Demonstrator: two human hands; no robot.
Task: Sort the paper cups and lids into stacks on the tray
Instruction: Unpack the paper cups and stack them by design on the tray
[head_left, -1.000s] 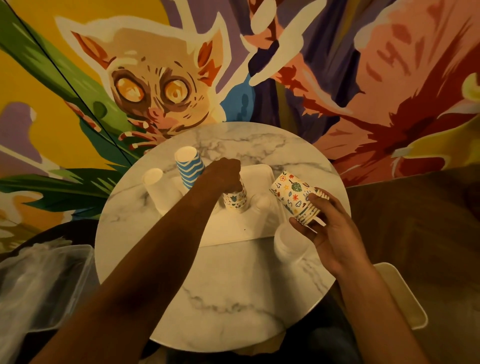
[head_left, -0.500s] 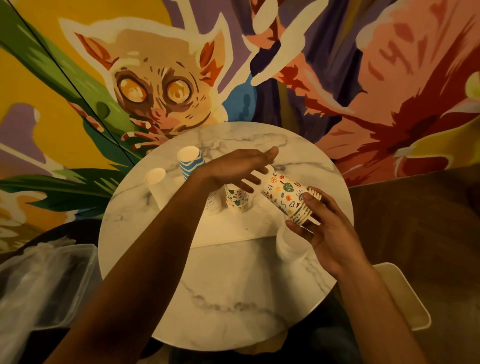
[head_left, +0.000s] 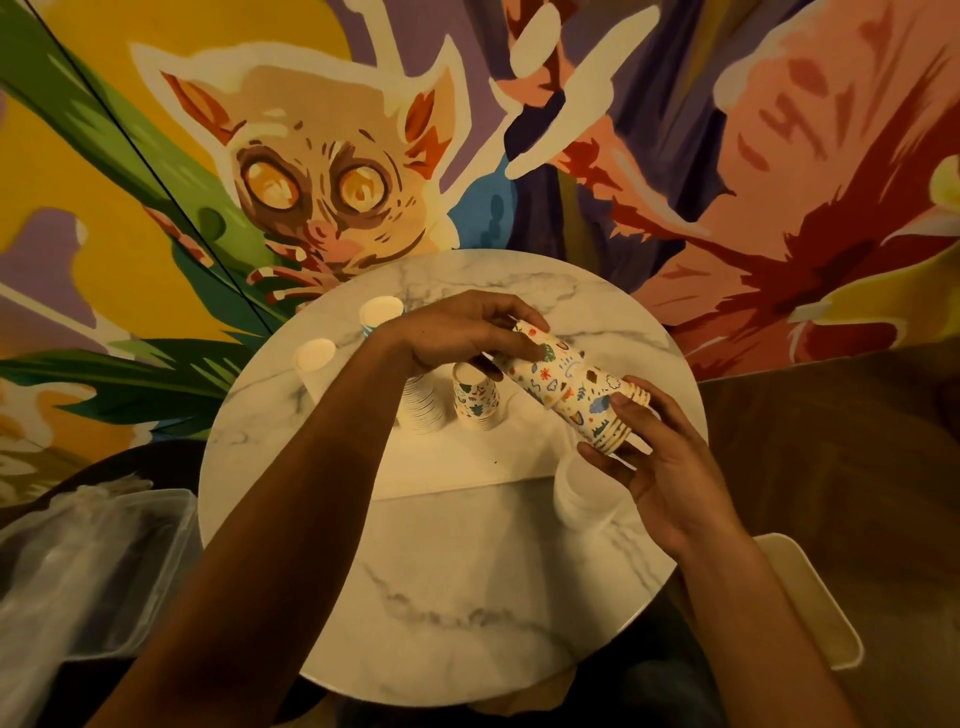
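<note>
So the nested stack of doodle-print paper cups (head_left: 563, 382) is up off the table, lying tilted between both hands. The left hand (head_left: 457, 338) has its fingers (head_left: 514, 312) curled round the narrow closed end. The right hand (head_left: 662, 467) pinches the rim end, fingers (head_left: 631, 410) on top and thumb underneath. Just below the left fingers, another doodle-print cup (head_left: 475, 397) stands on the flat white tray (head_left: 467, 467). A stack of pale lids (head_left: 576, 499) sits right under the right thumb.

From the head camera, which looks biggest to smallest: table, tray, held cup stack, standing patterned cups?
1. marble table
2. white tray
3. held cup stack, though it is nearer the camera, so its lead over the next is unsure
4. standing patterned cups
</note>
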